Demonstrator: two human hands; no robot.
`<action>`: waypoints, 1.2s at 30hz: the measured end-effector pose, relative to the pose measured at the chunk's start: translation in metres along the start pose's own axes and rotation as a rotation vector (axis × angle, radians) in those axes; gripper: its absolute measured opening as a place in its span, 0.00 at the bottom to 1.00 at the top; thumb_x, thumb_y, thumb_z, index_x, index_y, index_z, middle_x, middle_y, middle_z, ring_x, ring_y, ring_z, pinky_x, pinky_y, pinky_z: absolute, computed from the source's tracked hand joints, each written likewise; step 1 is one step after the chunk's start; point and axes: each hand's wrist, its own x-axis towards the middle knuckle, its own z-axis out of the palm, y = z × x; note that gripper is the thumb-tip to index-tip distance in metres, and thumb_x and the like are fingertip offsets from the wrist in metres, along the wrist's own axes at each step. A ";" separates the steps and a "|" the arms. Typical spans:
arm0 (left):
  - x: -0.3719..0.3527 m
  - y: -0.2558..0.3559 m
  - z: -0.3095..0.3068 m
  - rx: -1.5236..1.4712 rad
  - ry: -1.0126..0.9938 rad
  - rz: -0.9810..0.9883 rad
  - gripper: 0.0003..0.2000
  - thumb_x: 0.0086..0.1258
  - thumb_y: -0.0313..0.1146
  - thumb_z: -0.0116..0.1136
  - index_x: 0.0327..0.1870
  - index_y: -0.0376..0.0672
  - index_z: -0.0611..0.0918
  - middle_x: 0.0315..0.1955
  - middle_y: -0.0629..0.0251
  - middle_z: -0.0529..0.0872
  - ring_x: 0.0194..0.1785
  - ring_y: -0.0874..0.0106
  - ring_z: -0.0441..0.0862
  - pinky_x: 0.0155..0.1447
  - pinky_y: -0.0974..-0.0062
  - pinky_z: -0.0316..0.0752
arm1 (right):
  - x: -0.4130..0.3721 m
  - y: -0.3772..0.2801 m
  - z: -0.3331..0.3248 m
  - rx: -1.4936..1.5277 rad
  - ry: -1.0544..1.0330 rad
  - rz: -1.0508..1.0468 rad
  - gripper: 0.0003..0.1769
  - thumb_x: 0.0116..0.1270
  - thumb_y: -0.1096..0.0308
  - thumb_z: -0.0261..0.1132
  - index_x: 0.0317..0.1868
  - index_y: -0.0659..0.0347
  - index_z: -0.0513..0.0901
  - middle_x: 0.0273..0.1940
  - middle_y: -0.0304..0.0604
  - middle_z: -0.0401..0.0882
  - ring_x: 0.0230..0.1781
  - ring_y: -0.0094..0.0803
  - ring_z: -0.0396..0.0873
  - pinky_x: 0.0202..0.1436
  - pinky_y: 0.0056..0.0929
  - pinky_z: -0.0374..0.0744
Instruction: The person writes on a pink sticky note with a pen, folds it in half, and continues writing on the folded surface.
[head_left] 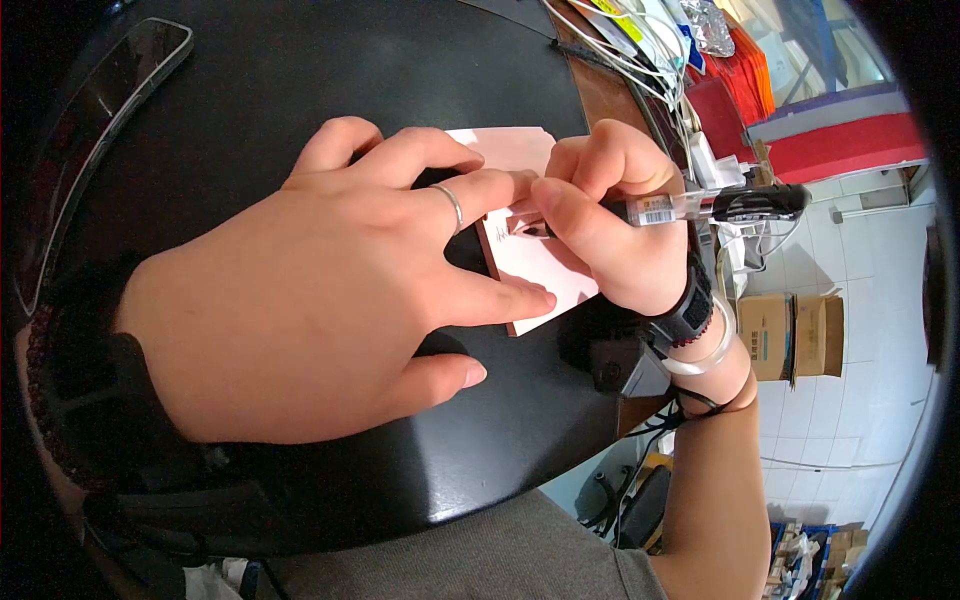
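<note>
My left hand (330, 260), with a ring on one finger, lies palm down with its fingers spread. Some of its fingertips rest on a pad of pale pink note paper (545, 280) on the black desk. A pen (685, 208) with a clear, barcode-labelled barrel and a black end is pinched in my right hand (625, 215). Its tip points down at the paper, beside a few small handwritten marks (503, 233). My fingers and their shadows cover part of the sheet.
A dark, glossy flat device (105, 130) lies at the left of the black desk (480, 70). White cables (650, 60) and red-orange packets (750, 75) crowd the far edge. By the right wrist is a small black box (625, 368). Cardboard cartons (790, 335) stand against the tiled wall.
</note>
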 end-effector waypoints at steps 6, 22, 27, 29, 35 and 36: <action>0.000 0.000 -0.001 0.001 -0.001 -0.005 0.24 0.48 0.41 0.65 0.52 0.63 0.80 0.57 0.55 0.69 0.61 0.55 0.62 0.58 0.55 0.57 | 0.000 0.000 -0.002 -0.022 -0.019 -0.027 0.15 0.57 0.78 0.64 0.19 0.60 0.65 0.20 0.32 0.69 0.23 0.14 0.68 0.24 0.17 0.66; 0.000 0.000 -0.002 -0.007 -0.005 -0.002 0.25 0.47 0.41 0.66 0.51 0.63 0.80 0.58 0.55 0.68 0.61 0.55 0.62 0.58 0.55 0.57 | 0.000 0.001 0.000 0.021 0.018 -0.020 0.15 0.57 0.79 0.63 0.19 0.60 0.64 0.20 0.32 0.68 0.23 0.14 0.66 0.24 0.16 0.66; 0.000 0.001 -0.002 -0.024 -0.015 -0.011 0.24 0.47 0.41 0.66 0.51 0.63 0.80 0.58 0.56 0.68 0.61 0.55 0.62 0.58 0.55 0.57 | 0.000 0.000 -0.002 -0.016 0.015 -0.015 0.15 0.57 0.79 0.62 0.19 0.60 0.64 0.21 0.32 0.68 0.23 0.14 0.66 0.25 0.17 0.66; 0.000 0.000 -0.001 -0.025 -0.011 -0.013 0.24 0.47 0.41 0.66 0.51 0.63 0.80 0.58 0.56 0.69 0.61 0.55 0.62 0.58 0.54 0.57 | 0.000 0.001 -0.002 0.012 -0.007 -0.008 0.15 0.57 0.79 0.62 0.19 0.60 0.64 0.21 0.32 0.68 0.23 0.14 0.66 0.25 0.17 0.66; 0.000 0.001 -0.001 -0.006 0.007 -0.009 0.25 0.46 0.41 0.66 0.51 0.64 0.80 0.56 0.56 0.69 0.60 0.55 0.63 0.58 0.54 0.57 | 0.000 0.001 -0.002 0.005 0.017 -0.013 0.15 0.57 0.79 0.62 0.20 0.60 0.64 0.21 0.32 0.68 0.23 0.15 0.65 0.25 0.17 0.66; 0.000 0.001 -0.001 -0.007 0.008 -0.012 0.25 0.46 0.40 0.66 0.51 0.64 0.80 0.56 0.56 0.70 0.60 0.55 0.63 0.58 0.54 0.57 | 0.000 0.001 -0.001 0.005 0.017 -0.013 0.15 0.57 0.79 0.62 0.20 0.60 0.64 0.21 0.32 0.68 0.23 0.15 0.65 0.25 0.17 0.66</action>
